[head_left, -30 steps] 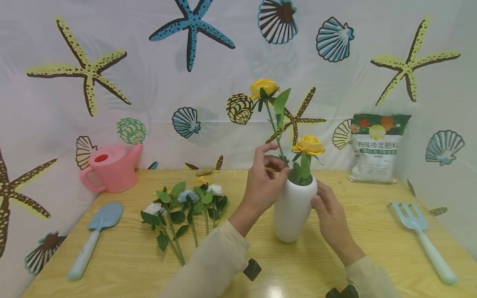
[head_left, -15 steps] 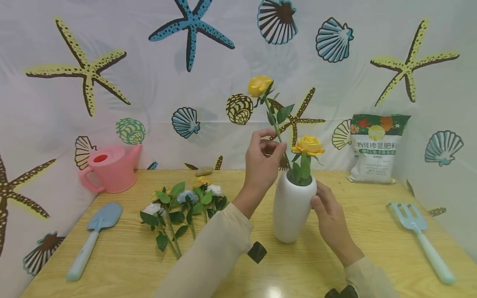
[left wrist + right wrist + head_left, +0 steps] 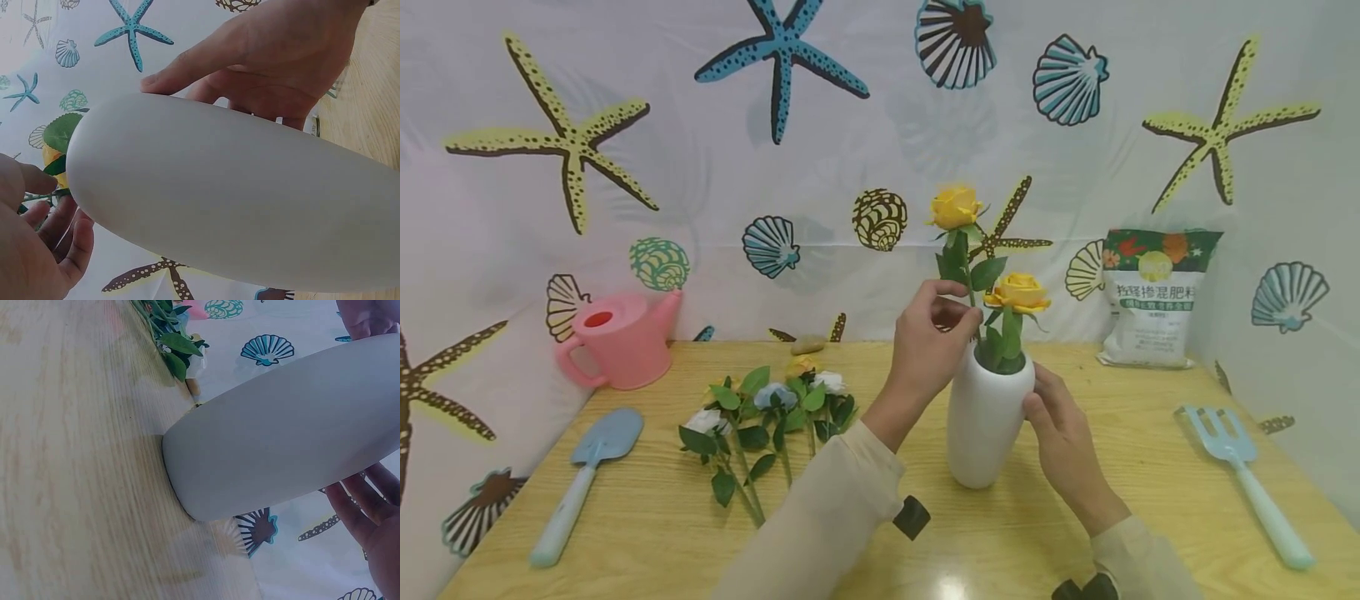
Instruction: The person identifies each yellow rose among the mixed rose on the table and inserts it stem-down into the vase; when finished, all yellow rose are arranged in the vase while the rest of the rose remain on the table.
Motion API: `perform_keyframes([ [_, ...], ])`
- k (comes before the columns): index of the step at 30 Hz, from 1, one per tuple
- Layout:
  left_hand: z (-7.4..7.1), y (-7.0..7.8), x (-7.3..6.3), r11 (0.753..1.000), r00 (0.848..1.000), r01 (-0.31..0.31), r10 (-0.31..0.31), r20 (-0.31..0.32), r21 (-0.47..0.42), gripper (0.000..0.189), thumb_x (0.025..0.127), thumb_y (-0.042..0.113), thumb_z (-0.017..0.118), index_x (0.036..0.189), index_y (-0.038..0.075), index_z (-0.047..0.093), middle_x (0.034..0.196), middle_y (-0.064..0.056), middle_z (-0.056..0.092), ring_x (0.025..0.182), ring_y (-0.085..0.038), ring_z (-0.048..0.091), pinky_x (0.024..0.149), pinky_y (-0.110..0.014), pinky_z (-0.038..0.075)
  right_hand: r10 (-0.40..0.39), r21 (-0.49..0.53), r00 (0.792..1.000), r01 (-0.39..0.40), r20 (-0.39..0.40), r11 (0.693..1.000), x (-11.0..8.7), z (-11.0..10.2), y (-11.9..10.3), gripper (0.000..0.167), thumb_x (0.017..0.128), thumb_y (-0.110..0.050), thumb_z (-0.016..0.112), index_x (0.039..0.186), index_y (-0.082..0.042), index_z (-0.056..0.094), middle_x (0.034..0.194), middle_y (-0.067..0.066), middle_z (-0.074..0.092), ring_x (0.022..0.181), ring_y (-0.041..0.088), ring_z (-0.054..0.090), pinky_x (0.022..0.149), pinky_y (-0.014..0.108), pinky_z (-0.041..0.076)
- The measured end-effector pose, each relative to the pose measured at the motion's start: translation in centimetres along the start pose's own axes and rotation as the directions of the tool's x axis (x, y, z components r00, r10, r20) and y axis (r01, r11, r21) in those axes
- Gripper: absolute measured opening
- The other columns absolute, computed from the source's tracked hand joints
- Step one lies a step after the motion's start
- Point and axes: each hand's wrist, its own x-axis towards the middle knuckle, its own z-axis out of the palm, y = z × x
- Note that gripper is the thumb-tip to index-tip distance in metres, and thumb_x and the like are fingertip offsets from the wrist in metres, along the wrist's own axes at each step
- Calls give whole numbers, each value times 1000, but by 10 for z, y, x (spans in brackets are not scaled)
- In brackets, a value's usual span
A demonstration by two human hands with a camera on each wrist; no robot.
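Note:
My left hand [image 3: 927, 342] pinches the green stem of a yellow rose [image 3: 956, 207] just above the mouth of a white vase [image 3: 987, 429]. The stem's lower end runs into the vase opening. A second yellow rose [image 3: 1018, 292] stands in the vase with its leaves at the rim. My right hand [image 3: 1063, 433] holds the vase's right side, thumb toward me and fingers behind. In the left wrist view the vase [image 3: 219, 187] fills the middle, with the right hand [image 3: 275, 56] against it. In the right wrist view the vase base [image 3: 187, 481] stands on the table.
Several roses, including a white rose [image 3: 707, 421] and a blue rose [image 3: 775, 395], lie left of the vase. A pink watering can [image 3: 625, 342] and a blue trowel [image 3: 587, 483] are farther left. At right are a fertilizer bag [image 3: 1153, 308] and a hand fork [image 3: 1247, 475].
The held rose first leaned left as the left hand slid up its stem, then came upright and lower. Its head turned toward me. The right hand stays on the vase.

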Motion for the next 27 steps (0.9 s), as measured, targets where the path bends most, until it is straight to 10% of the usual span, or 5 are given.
perform_keyframes([
  [16,-2,0,-8,982,995,75,-84,46,173,17,97,26,67,101,10,73,95,-4,72,88,-17,63,79,-31,55,22,-6,1000,-22,16,1000,-1,1,-2,43,111,-21,38,152,-9,39,148,17,52,131,33,53,93,11,44],
  [24,-1,2,-7,987,999,41,-36,-35,156,13,93,25,73,95,11,74,88,-2,72,80,-14,60,71,-24,50,12,-10,1000,-12,1,1000,-1,1,-1,42,111,-20,38,151,-7,41,146,17,54,117,-9,50,91,12,47],
  [27,1,5,-5,991,998,24,-16,-56,134,9,92,19,74,94,11,75,85,-2,71,77,-13,58,69,-23,48,12,-12,1000,-12,1,1000,-1,1,-1,42,110,-20,38,150,-8,41,146,16,54,118,-6,52,91,12,47],
])
